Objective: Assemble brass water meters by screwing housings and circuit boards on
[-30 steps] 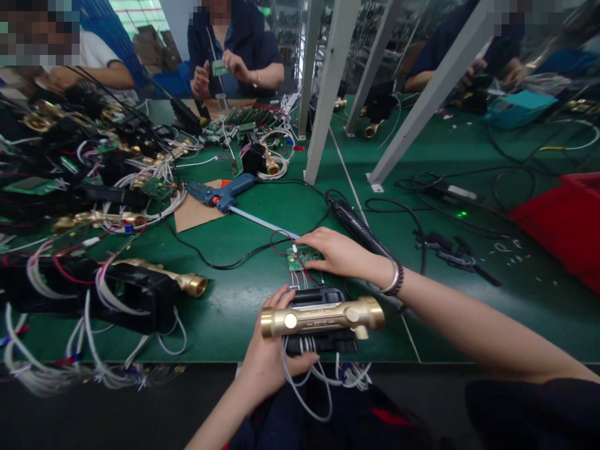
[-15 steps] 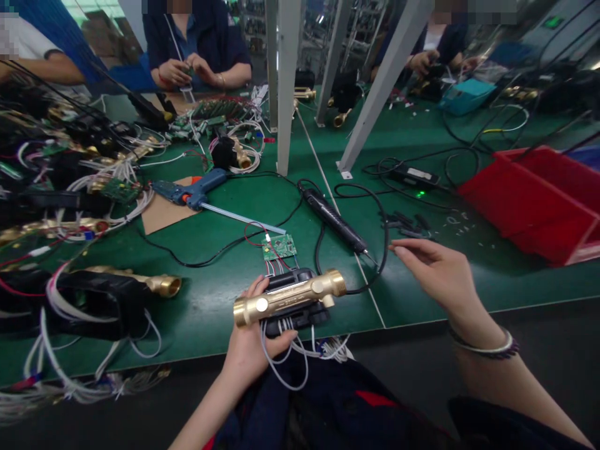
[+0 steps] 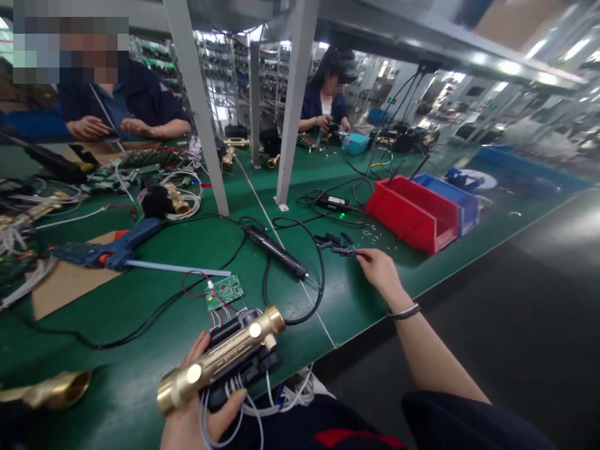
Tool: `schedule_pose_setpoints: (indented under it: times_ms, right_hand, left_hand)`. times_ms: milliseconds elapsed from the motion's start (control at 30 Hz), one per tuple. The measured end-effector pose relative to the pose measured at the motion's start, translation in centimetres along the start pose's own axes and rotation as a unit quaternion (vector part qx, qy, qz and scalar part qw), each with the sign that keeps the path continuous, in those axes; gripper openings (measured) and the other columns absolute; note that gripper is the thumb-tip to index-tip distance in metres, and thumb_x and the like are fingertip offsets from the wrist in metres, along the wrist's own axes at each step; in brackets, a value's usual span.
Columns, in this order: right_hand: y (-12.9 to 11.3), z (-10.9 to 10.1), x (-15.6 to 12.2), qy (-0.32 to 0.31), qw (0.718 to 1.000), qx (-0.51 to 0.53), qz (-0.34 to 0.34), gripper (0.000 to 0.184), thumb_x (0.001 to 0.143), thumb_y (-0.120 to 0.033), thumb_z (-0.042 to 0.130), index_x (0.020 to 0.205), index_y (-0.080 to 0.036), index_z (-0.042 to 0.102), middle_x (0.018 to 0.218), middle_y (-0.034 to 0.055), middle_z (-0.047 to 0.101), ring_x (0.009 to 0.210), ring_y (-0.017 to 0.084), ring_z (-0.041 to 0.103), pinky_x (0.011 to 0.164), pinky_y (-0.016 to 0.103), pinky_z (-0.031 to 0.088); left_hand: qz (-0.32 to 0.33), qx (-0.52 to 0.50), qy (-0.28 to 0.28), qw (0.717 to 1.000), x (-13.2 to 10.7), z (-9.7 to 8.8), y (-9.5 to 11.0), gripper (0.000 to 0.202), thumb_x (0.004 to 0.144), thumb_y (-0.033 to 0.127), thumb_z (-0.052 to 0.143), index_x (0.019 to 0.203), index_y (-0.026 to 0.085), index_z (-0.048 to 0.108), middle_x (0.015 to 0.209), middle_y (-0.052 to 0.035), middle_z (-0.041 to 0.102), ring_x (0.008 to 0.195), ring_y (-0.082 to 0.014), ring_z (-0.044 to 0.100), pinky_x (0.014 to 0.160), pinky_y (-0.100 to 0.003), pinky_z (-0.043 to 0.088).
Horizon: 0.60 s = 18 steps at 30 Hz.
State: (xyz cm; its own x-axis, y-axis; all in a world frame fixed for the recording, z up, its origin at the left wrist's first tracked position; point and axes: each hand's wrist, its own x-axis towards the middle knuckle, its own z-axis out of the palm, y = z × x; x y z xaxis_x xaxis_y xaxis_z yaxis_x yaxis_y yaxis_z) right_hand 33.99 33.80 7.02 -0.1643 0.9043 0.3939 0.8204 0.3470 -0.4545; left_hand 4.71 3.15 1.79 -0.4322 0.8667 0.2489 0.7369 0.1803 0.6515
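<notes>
The left hand [image 3: 185, 422] is wrapped round a brass pipe [image 3: 224, 357] and the black case [image 3: 263, 364] behind it, holding both slantwise at the table's near edge. The pipe is shiny gold, threaded at both ends, with round flat spots and a short stub near its right end. Pale wires [image 3: 235, 382] loop out of the case on the near side. At the lower left lies another brass pipe [image 3: 60, 390].

Just beyond the case, a green circuit board [image 3: 227, 292] lies on the table, joined to it by thin wires. A blue glue gun [image 3: 134, 240] rests partly on cardboard [image 3: 65, 287], its glue stick [image 3: 178, 268] ending just beside the board.

The right hand [image 3: 382, 272] reaches to some black strips [image 3: 335, 242], finger and thumb close together; I cannot tell whether they pinch one. Between the board and these strips lie a black screwdriver [image 3: 277, 252] and its looping cable [image 3: 322, 275].

Farther off stand a red bin [image 3: 398, 215] and a blue bin [image 3: 470, 214] side by side. Grey posts [image 3: 293, 106] partly block the far side, where two co-workers [image 3: 159, 103] sit.
</notes>
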Motion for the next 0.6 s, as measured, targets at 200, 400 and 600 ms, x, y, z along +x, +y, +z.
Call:
schedule_pose_setpoints:
  times_ms: [200,400,600]
  right_hand:
    - [-9.5,-2.2,-6.1,0.011,0.953,0.164,-0.255,0.012,0.085,-0.017,0.056,0.092,-0.018,0.066,0.083,0.0049,0.070,0.072,0.016,0.064,0.070,0.028,0.051]
    - [-15.3,-0.5,-14.7,-0.218,0.769,0.223,-0.559,0.025,0.095,-0.011,0.036,0.102,-0.012,0.060,0.082,0.0063,0.069,0.070,0.015,0.063,0.062,0.025,0.049]
    - [-15.7,2.5,-17.4,-0.270,0.831,0.242,-0.421,0.022,0.091,-0.019,0.042,0.085,-0.015,0.062,0.071,0.0055,0.069,0.061,0.016,0.063,0.057,0.025,0.046]
  left_hand:
    - [-0.019,-0.042,-0.056,0.997,-0.4,-0.9,0.5,0.078,0.076,0.046,0.063,0.140,0.019,0.026,0.141,-0.0184,0.039,0.130,-0.0359,0.037,0.106,-0.057,0.034]
    - [0.011,-0.119,-0.129,0.984,-0.3,-2.6,0.6,0.080,0.080,0.054,0.057,0.144,0.024,0.020,0.150,-0.0171,0.023,0.139,-0.0338,0.022,0.110,-0.056,0.027]
    - [0.012,-0.123,-0.109,0.986,-0.5,-2.2,0.1,0.088,0.073,0.057,0.065,0.143,0.025,0.023,0.149,-0.0187,0.025,0.137,-0.0367,0.025,0.108,-0.060,0.025]
